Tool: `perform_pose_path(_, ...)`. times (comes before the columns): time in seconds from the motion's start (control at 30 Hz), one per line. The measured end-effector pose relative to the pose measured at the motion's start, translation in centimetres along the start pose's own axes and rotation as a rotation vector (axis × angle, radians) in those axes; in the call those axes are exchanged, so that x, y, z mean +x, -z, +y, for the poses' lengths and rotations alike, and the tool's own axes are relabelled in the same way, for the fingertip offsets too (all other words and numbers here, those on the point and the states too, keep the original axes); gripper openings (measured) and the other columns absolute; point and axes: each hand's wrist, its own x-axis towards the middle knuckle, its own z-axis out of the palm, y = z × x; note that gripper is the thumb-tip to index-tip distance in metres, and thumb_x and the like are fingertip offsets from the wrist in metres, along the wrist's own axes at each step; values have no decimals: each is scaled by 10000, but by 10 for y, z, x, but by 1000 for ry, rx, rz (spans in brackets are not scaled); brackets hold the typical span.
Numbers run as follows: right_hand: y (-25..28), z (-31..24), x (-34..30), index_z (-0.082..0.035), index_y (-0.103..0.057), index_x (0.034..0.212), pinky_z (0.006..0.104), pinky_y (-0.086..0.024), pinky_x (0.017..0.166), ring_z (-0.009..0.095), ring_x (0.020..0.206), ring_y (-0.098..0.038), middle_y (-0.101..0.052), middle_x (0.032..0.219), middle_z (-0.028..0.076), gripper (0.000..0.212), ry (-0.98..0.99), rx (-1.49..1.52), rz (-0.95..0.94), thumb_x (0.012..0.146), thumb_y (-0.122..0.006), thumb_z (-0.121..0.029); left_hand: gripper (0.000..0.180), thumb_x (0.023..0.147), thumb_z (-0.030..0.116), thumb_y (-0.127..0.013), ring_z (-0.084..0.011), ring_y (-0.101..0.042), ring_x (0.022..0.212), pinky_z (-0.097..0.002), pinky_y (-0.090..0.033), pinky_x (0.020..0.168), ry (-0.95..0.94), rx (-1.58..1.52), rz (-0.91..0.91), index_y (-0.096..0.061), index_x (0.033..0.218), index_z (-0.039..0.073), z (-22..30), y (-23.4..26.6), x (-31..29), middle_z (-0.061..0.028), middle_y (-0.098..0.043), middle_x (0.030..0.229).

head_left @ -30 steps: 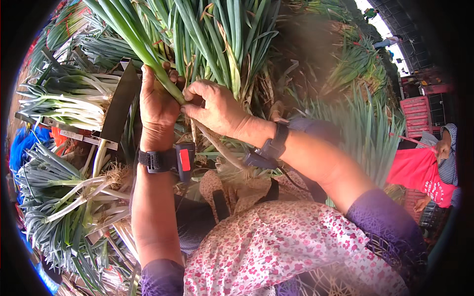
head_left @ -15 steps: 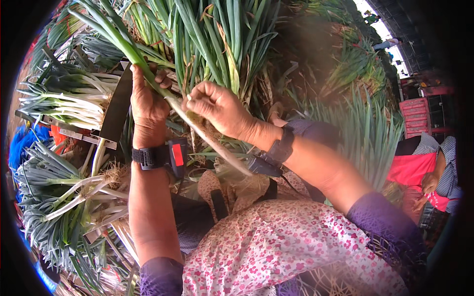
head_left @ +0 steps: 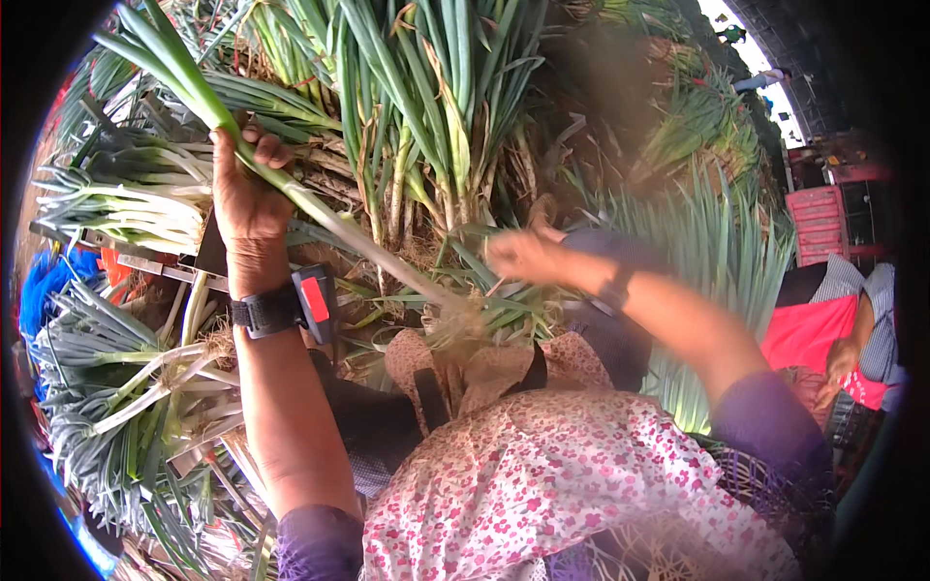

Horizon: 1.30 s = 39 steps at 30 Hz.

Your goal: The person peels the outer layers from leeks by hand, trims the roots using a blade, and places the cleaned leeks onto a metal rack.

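Note:
My left hand (head_left: 250, 189) is closed around a long green onion (head_left: 354, 237). Its green leaves point to the upper left, and the pale shank slants down to a blurred root end near my lap. Off to the right of that shank, my right hand (head_left: 528, 255) looks closed, its fingers curled and smeared by motion. Whatever sits between those fingers is too blurred to name. Just beyond both hands stands a thick bunch of green onions (head_left: 441, 107), upright with roots down.
Trimmed onions lie in a rack (head_left: 131, 208) at the left, beside a dark metal plate. Below it is a pile of onions with roots (head_left: 107, 387). More onions (head_left: 722, 252) lie at the right. Further right are a red crate (head_left: 817, 225) and another person's hand (head_left: 841, 360).
My left hand has shifted left with the green onion. My right hand has drawn away from the shank to the right, leaving a gap between them.

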Motion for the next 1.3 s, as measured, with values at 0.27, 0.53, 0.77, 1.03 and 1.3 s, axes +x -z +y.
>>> perform_pose_path(0.27,45,-168,102,6,-603,983,263,-500,631,170,692,-623,-663,806,64,194,387,420,458,826,-627,-106,252,891,214,-558,-117,-476,654,-267,-445,607,77,-8,99,-463,1078,75,-31,-10,-4,-42,-556,879)
perform_pose_path(0.53,41,-166,82,-34,-569,951,258,-482,733,106,760,-577,-624,857,41,130,473,704,485,904,-535,-150,241,917,229,-494,-159,-454,713,-291,-425,648,69,-35,81,-448,1078,56,-15,-4,-2,-83,-549,927)
perform_pose_path(0.77,38,-150,51,-79,-523,924,262,-415,530,92,578,-460,-483,636,13,151,281,1065,108,940,-468,-219,296,945,337,-427,-148,-441,632,-262,-393,537,-63,144,107,-404,1110,92,0,9,-3,-75,-540,918)
perform_pose_path(1.03,-43,-4,-63,-103,-555,979,334,-465,595,187,624,-546,-546,753,65,216,-146,-500,-459,873,-536,-291,320,932,380,-412,-153,-423,619,-263,-370,507,-254,305,431,-460,1057,90,23,-7,0,-111,-553,893)
perform_pose_path(1.3,17,-160,64,-67,-450,1246,291,-522,726,168,810,-595,-576,1086,121,545,317,373,458,754,-684,-82,330,890,304,-519,-181,-457,692,-299,-399,610,-21,26,278,-529,953,-20,-7,4,11,-78,-492,769)
